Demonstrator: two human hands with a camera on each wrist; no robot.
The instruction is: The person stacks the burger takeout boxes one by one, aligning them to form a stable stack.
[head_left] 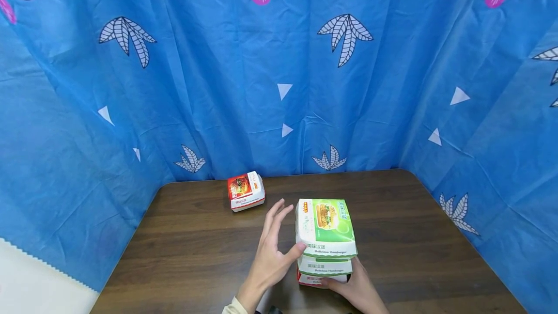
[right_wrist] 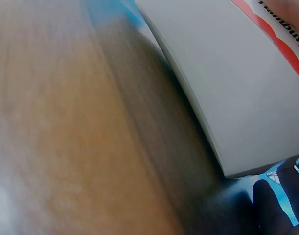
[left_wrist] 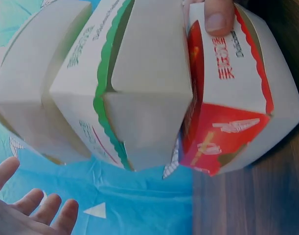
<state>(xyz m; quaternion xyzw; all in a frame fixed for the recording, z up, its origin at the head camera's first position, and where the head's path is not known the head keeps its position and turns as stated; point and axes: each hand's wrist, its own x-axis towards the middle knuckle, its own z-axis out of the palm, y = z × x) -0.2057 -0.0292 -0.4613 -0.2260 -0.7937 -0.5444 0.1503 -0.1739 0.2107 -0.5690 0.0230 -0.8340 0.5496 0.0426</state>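
Note:
Three paper hamburger boxes are stacked at the near middle of the table. The top one (head_left: pixel 327 227) is white and green with a burger picture; under it is another green-trimmed box (head_left: pixel 324 266). A red and white hamburger box (left_wrist: pixel 232 78) forms the bottom of the stack. My right hand (head_left: pixel 364 289) grips this bottom box from the right, its thumb across the front. In the right wrist view the red-trimmed box (right_wrist: pixel 227 93) fills the upper right. My left hand (head_left: pixel 272 258) is beside the stack on the left, fingers spread, thumb tip close to the top box.
Another red and white hamburger box (head_left: pixel 246 191) lies near the back left edge of the brown wooden table (head_left: pixel 187 246). A blue patterned curtain (head_left: pixel 261 110) hangs around the back and sides of the table.

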